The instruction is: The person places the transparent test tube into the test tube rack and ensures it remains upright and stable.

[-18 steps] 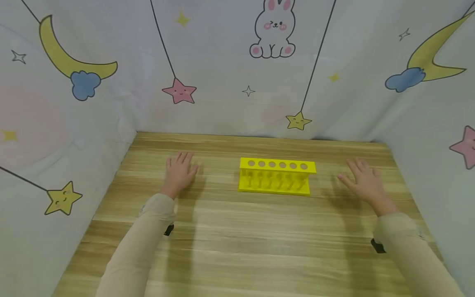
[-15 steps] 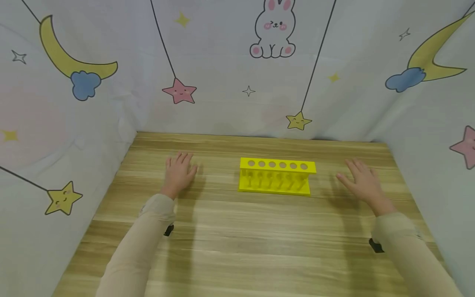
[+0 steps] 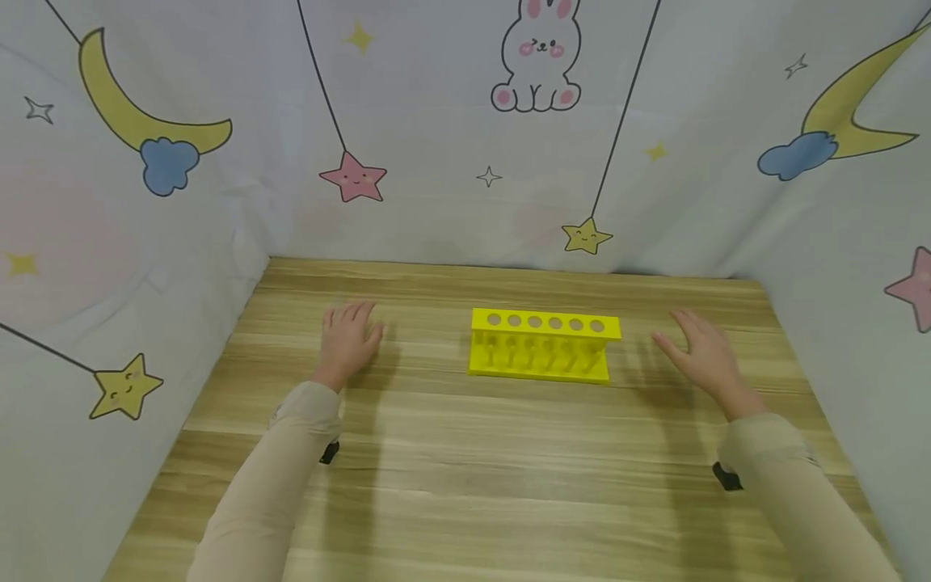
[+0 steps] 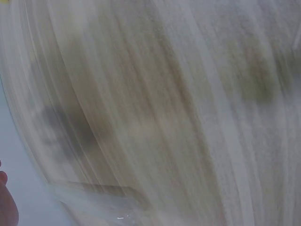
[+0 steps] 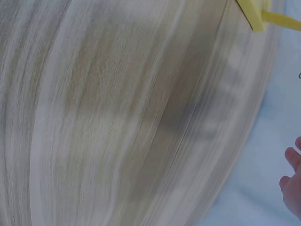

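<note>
A yellow test tube rack (image 3: 540,356) stands upright on the wooden table, with a row of round holes along its top plate. To its left, my left hand (image 3: 347,346) is held over the table, palm down, its fingers slightly bent and holding nothing. On the rack's right side my right hand (image 3: 704,356) hovers apart from it, thumb spread from the fingers, also holding nothing. In the right wrist view, a corner of the rack (image 5: 254,14) shows at the top and fingertips (image 5: 292,157) at the right edge. Part of the left hand (image 4: 7,202) enters the left wrist view.
The wood-grain table (image 3: 473,453) ends at a white cloth backdrop (image 3: 436,218) printed with stars, moons and a rabbit. Cloth also hangs along both sides. A faint see-through shape (image 4: 99,202) appears low in the left wrist view; I cannot tell what it is.
My right hand has shifted a little left, closer to the rack. The left hand's fingers have bent slightly, with hardly any shift of the hand. The rack stays in place.
</note>
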The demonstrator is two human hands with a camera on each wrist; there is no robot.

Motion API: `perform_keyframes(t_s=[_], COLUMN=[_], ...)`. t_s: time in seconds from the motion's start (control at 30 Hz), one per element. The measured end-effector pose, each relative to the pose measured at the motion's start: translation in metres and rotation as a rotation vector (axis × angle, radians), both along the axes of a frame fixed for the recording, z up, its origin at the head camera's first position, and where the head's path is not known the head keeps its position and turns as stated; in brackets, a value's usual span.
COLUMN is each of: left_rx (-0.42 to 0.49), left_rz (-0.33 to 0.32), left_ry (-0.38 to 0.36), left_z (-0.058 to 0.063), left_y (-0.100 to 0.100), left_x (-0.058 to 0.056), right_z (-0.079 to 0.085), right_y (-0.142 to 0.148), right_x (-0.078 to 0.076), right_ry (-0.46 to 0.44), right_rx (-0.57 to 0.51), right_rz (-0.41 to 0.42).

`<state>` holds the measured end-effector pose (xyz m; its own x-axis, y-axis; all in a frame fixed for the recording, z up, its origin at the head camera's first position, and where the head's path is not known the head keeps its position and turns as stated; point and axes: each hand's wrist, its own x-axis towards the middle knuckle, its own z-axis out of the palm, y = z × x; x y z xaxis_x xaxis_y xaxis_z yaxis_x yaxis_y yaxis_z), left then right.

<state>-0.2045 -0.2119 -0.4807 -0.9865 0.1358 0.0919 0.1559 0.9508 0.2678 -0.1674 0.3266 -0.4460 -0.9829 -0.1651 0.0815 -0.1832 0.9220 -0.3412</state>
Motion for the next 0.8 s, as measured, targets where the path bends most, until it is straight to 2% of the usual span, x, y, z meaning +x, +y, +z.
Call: perform_keyframes(t_s=[0.17, 0.3, 0.8], left_rx=[-0.005, -0.001, 0.008], left_rz=[0.022, 0.038, 0.078], left_ry=[0.02, 0.04, 0.067], left_z=[0.0, -0.001, -0.006], left_y=[-0.002, -0.004, -0.012], left_x=[0.002, 0.003, 0.007], right_z=[-0.003, -0.005, -0.011], right_y=[-0.006, -0.011, -0.026], right_x=[-0.003, -0.004, -0.007], right_ry=[0.068, 0.087, 0.029], right_rx=[-0.051, -0.103, -0.222], right_rz=[0.014, 0.007, -0.035])
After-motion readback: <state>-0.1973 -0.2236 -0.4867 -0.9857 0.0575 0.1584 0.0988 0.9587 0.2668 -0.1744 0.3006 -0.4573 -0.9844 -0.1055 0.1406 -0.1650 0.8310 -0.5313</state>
